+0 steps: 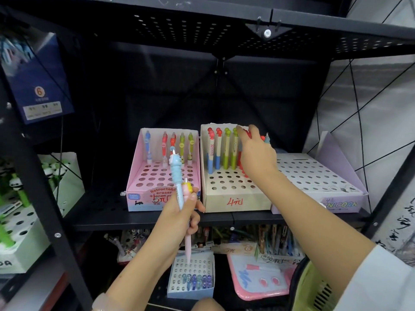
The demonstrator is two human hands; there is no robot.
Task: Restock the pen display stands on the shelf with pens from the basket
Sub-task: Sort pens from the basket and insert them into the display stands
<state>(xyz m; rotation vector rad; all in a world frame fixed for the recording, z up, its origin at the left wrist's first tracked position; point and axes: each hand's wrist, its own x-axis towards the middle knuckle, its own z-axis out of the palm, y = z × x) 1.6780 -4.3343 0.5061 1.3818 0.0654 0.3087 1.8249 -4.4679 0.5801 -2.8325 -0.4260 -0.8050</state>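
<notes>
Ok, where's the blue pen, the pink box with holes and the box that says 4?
Blue pen [175,173]: head view, ribbed grip.
Pink display stand [143,176]: head view, holed top.
Cream display stand [233,202]: head view, front panel by the red 4.

pink stand [134,194] – "Retractable eraser" | cream stand [224,204] – "4元" | lilac stand [345,204] – "UNICORN"

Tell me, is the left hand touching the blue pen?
Touching. The head view shows the left hand with fingers and thumb wrapped around the lower barrel of the blue pen, holding it upright.
</notes>
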